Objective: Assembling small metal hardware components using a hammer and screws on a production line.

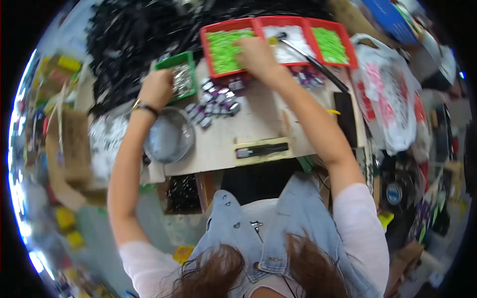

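My left hand (158, 88) is at the left edge of a small green tray (190, 60) of little metal parts, its fingers curled together; what they pinch, if anything, is hidden. Reaching over the left compartment of a red divided tray (229, 24), my right hand (257, 55) has its bent fingers among small green pieces (221, 49). Its fingertips are partly hidden. Near the table's front edge a slim black part (262, 150) lies in a cream-coloured holder (284, 156). Between the hands are several silver and purple pieces (213, 105).
A round metal bowl (186, 136) stands below my left wrist. Across the red tray's right side leans a black rod-shaped tool (318, 65). Black strips (124, 44) are heaped at the back left. A white plastic bag (392, 94) hangs at the right edge.
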`<act>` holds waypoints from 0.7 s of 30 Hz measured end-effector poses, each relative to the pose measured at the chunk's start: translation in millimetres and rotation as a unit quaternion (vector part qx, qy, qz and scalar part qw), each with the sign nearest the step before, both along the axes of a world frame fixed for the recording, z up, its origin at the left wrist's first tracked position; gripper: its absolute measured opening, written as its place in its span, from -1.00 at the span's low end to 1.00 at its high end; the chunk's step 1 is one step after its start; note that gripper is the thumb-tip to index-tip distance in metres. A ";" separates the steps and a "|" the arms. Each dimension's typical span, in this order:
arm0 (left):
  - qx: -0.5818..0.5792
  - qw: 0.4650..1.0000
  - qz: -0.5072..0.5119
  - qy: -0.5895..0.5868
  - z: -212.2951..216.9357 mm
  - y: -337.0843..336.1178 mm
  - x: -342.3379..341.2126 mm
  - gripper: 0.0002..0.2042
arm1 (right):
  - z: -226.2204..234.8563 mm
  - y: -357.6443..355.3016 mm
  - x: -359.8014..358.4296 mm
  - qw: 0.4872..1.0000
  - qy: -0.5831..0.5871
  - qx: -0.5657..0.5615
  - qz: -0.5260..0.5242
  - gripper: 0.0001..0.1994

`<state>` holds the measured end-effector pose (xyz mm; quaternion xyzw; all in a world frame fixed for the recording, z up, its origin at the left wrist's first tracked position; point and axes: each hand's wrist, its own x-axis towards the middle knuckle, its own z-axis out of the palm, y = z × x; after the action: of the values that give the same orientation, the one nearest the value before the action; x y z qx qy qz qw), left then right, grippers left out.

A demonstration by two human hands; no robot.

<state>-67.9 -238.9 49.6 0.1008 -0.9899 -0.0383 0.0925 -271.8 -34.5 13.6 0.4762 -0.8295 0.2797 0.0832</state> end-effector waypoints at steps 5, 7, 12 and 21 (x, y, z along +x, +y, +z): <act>0.001 1.000 -0.020 0.022 -6.8 2.2 -4.5 -0.91 | 1.9 0.7 7.8 0.997 0.033 0.067 -0.020 -0.86; -0.005 1.000 -0.020 0.018 -6.0 -2.0 -8.6 -0.92 | 1.4 5.0 -0.3 0.999 0.023 0.011 -0.020 -0.86; 0.007 0.999 0.007 0.044 4.9 -0.4 -2.0 -0.93 | -5.8 1.8 -14.7 0.995 0.014 -0.092 0.033 -0.88; 0.263 0.953 0.080 0.130 29.9 36.7 15.0 -0.84 | 32.3 62.9 22.9 0.926 -0.283 -0.241 0.069 -0.81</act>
<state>-52.9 -202.3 79.5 0.1943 -0.9130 -0.3023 0.1930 -248.9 28.4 45.8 0.3993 -0.6911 0.5993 -0.0618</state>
